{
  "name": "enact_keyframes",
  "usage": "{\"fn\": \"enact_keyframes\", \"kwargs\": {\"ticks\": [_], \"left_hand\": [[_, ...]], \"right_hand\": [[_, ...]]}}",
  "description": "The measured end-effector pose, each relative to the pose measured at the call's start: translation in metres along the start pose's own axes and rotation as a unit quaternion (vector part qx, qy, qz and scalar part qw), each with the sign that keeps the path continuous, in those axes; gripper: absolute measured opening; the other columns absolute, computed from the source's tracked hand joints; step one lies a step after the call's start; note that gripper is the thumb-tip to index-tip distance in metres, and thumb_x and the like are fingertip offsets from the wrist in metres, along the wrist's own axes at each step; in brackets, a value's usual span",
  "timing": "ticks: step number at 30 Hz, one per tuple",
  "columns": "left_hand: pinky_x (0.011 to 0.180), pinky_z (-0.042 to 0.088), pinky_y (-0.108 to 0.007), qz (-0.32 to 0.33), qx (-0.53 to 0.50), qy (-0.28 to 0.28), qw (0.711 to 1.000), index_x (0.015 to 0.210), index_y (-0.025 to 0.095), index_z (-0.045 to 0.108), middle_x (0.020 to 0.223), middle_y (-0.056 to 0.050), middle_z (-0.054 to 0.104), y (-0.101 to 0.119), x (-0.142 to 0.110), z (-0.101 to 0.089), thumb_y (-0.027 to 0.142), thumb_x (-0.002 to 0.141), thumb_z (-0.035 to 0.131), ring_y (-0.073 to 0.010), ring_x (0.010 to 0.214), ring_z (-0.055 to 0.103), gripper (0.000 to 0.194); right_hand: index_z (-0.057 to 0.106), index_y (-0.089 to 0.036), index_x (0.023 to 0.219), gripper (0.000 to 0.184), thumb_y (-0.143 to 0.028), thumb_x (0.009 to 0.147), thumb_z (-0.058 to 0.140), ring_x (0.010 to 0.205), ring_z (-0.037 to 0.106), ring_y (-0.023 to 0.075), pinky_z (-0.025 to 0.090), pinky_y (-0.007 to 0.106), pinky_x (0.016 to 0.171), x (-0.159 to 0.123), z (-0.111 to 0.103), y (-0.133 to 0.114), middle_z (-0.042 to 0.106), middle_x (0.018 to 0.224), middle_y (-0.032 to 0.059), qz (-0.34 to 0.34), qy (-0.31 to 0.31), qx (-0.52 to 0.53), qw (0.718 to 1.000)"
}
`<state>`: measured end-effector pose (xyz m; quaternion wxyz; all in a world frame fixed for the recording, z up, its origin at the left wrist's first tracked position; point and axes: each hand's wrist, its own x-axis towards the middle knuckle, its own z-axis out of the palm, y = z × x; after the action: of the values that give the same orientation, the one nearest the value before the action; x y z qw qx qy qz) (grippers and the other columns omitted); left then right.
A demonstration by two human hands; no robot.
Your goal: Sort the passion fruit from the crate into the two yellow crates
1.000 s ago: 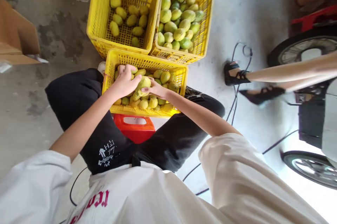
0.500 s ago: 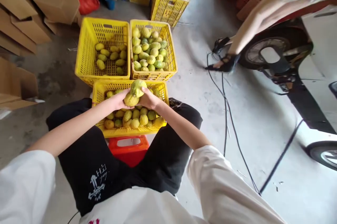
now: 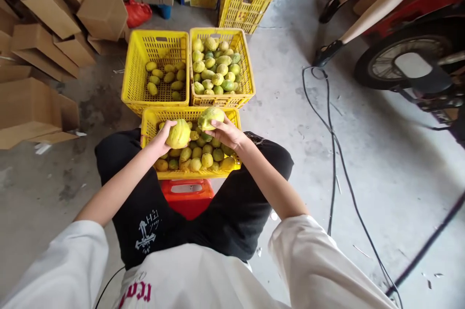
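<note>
We had two yellow-green fruits over the near crate (image 3: 196,175): left fruit (image 3: 178,133) clasped in the left hand (image 3: 162,139), right fruit (image 3: 210,118), a bit farther out, gripped by the right hand (image 3: 229,133). Fruits stood apart. We judged both fairly weighty, firm but bruisable, skin maybe slightly slick; best held round the fat middle, no hard squeeze. The near crate held many more. Just beyond sat the left crate (image 3: 156,104), some fruits on its slatted bottom, and the right crate (image 3: 223,101), much fuller. Concrete floor (image 3: 286,125) was stained, scraps about; cable (image 3: 333,154) looped at right, near a two-wheeler (image 3: 410,66) and another person's legs (image 3: 366,16); boxes (image 3: 31,105) crowded the left.
</note>
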<state>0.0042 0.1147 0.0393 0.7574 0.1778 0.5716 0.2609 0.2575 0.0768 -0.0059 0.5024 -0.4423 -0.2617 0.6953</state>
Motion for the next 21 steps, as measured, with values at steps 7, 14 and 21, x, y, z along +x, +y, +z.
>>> {"fn": "enact_keyframes", "kwargs": {"ticks": [7,14,21], "left_hand": [[0.104,0.086,-0.052,0.073,0.033,-0.105,0.991,0.160,0.030,0.076,0.139,-0.011,0.092,-0.004,0.002,0.002,0.043,0.109,0.080,-0.0393,0.130,0.097,0.053],[0.099,0.086,-0.049,0.058,0.050,-0.056,0.995,0.131,0.029,0.075,0.147,-0.010,0.087,-0.011,0.009,0.011,0.040,0.113,0.080,-0.0379,0.136,0.093,0.022],[0.097,0.084,-0.047,0.013,0.075,-0.017,0.997,0.122,0.029,0.078,0.140,-0.007,0.088,-0.022,0.031,0.010,0.044,0.112,0.082,-0.0381,0.137,0.086,0.018]], "right_hand": [[0.069,-0.034,0.121,0.079,-0.073,0.075,0.119,0.147,0.085,0.0393,0.079,0.055,0.123,-0.014,-0.003,0.004,0.087,0.122,0.0044,-0.006,0.034,-0.048,0.998],[0.073,-0.030,0.136,0.079,-0.095,0.094,0.087,0.139,0.091,0.0458,0.087,0.054,0.096,0.006,0.008,0.025,0.093,0.128,0.0140,0.068,0.092,-0.006,0.993],[0.075,-0.026,0.149,0.075,-0.080,0.100,0.094,0.114,0.096,0.0425,0.089,0.060,0.094,0.008,0.007,0.035,0.091,0.119,0.0132,0.173,0.091,0.015,0.981]]}}
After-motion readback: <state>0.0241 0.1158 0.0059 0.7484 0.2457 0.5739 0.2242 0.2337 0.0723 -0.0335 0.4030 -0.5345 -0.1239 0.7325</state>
